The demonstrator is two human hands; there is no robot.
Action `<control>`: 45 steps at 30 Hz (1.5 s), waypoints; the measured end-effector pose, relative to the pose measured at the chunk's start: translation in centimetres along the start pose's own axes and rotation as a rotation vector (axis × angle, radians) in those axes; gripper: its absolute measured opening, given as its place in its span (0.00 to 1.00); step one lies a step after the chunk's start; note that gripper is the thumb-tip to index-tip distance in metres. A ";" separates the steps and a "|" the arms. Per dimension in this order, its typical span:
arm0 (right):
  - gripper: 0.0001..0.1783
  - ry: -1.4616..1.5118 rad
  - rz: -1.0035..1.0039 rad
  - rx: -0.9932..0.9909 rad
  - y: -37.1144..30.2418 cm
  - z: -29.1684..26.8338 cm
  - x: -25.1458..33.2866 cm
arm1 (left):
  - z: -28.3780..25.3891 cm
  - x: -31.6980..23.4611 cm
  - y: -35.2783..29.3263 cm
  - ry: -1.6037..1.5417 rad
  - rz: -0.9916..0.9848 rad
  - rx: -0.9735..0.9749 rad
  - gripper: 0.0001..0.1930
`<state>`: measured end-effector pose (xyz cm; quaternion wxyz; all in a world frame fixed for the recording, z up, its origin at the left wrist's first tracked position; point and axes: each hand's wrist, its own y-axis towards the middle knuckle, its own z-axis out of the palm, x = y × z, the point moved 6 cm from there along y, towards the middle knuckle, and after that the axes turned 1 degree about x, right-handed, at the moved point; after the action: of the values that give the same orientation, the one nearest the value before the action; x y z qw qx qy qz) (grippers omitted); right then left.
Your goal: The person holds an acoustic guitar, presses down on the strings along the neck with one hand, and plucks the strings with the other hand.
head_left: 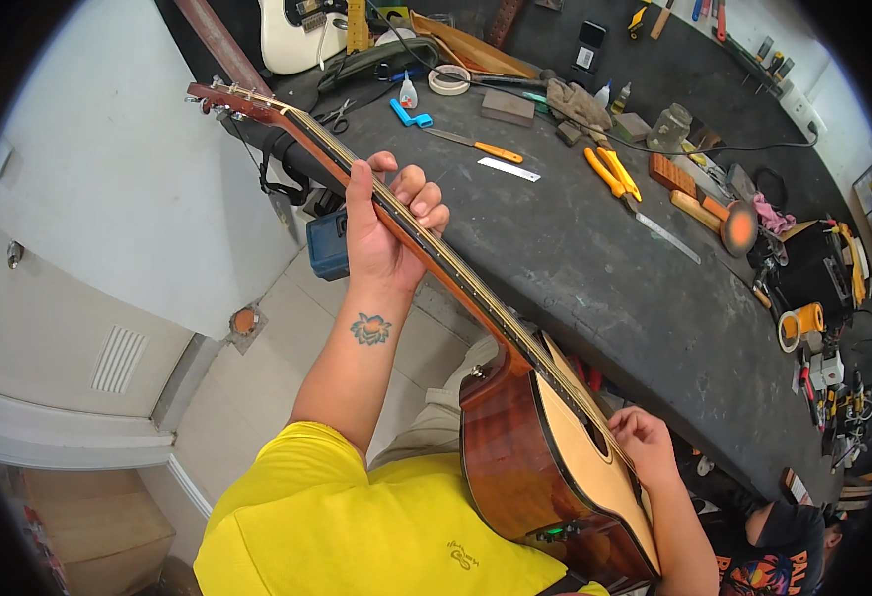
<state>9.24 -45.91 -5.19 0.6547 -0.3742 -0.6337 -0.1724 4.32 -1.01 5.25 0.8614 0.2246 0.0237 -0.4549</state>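
Note:
An acoustic guitar with a glossy reddish-brown body and a pale top rests against my yellow shirt. Its neck slants up and left to the headstock. My left hand is wrapped round the neck, thumb on the near side and fingers curled over the strings. Down by the sound hole, my right hand meets the strings with fingers bent and drawn together. Whether a pick or anything else is between those fingertips is too small to make out. A small green light glows on the guitar's side.
Beyond the guitar, a dark workbench carries an orange-handled knife, a steel ruler, yellow-handled pliers, a blue string winder and a tape roll. A white electric guitar is at the back. Another person is at lower right.

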 end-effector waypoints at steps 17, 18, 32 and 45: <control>0.09 0.120 0.026 -0.015 0.0 -0.2 -0.7 | 0.1 -0.8 0.3 0.019 -0.034 0.046 0.21; 0.09 0.129 0.090 -0.077 0.2 -0.4 -1.1 | 0.0 -1.2 0.4 0.057 -0.034 0.059 0.21; 0.08 0.138 -0.016 -0.026 -0.8 0.3 1.2 | -0.8 -7.6 3.5 0.191 -0.053 0.122 0.14; 0.09 0.357 -0.208 0.022 -1.5 0.5 2.8 | -0.1 -5.1 3.7 -0.030 -0.032 0.223 0.18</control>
<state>8.28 -45.84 -2.12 0.7393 -0.2632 -0.5448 -0.2955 4.26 4.73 7.77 0.8239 0.3119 -0.0363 -0.4717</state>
